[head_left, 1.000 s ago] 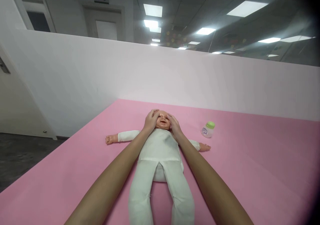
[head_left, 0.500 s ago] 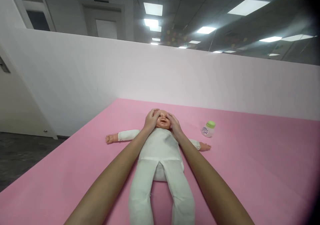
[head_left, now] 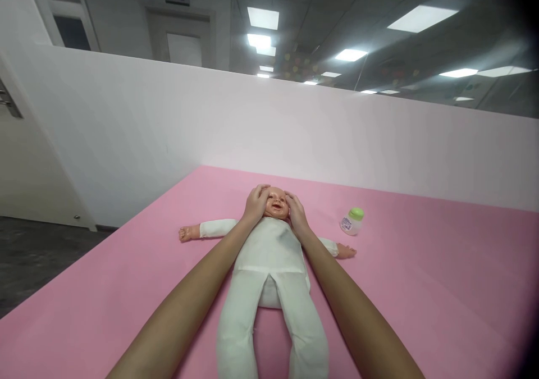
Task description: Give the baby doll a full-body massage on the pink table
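Observation:
A baby doll [head_left: 272,250] in a white cloth body lies on its back on the pink tabletop, arms spread wide and legs toward me. Its smiling face is bare between my hands. My left hand [head_left: 256,204] rests along the left side of the doll's head, fingers extended and slightly curved over the temple. Against the right side lies my right hand [head_left: 296,209], its fingers stretched upward along the head. Both palms touch the head; the thumbs are hard to make out. My forearms run along either side of the doll's body, over its upper arms.
A small clear bottle [head_left: 352,222] with a green cap stands to the right of the doll's head. The pink tabletop [head_left: 421,278] ends at a low white partition [head_left: 295,126] behind. A door [head_left: 29,160] and dark floor are at the left.
My hands have slid outward from the doll's brow to the sides of its head, uncovering its eyes and forehead. The view has shifted slightly.

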Tool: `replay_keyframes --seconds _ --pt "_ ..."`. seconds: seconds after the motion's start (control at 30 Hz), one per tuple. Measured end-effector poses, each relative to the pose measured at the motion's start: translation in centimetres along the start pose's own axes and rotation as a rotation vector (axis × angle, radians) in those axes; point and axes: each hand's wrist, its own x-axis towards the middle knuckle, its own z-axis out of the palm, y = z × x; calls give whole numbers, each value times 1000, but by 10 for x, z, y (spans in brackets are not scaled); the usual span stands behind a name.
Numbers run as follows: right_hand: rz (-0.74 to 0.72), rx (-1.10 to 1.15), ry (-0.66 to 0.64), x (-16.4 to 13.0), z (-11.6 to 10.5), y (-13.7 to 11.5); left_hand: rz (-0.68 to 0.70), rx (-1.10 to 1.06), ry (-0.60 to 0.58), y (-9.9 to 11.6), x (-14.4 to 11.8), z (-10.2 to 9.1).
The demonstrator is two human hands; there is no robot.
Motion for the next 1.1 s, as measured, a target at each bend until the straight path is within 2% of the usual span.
replay_keyframes --seconds 0.13,0.3,0.43,0.53,0.63,0.8,1.1 --pt "-94 -68 33 -5 0 -5 74 31 59 4 -4 -2" --pt "-199 -163 89 -16 2 -11 235 71 96 9 -9 -5" --pt "-238 -198 107 -24 6 -14 332 206 65 15 -17 -14" --pt "-238 -195 66 -29 6 -16 391 335 9 17 -26 -25" --pt "-224 -183 -19 -35 2 -17 417 412 -104 14 -34 -35" --pt "-200 -215 -211 -38 -6 -13 389 427 -177 7 -42 -42" --pt "-159 -189 -273 -35 -10 -11 304 335 -184 1 -38 -43"
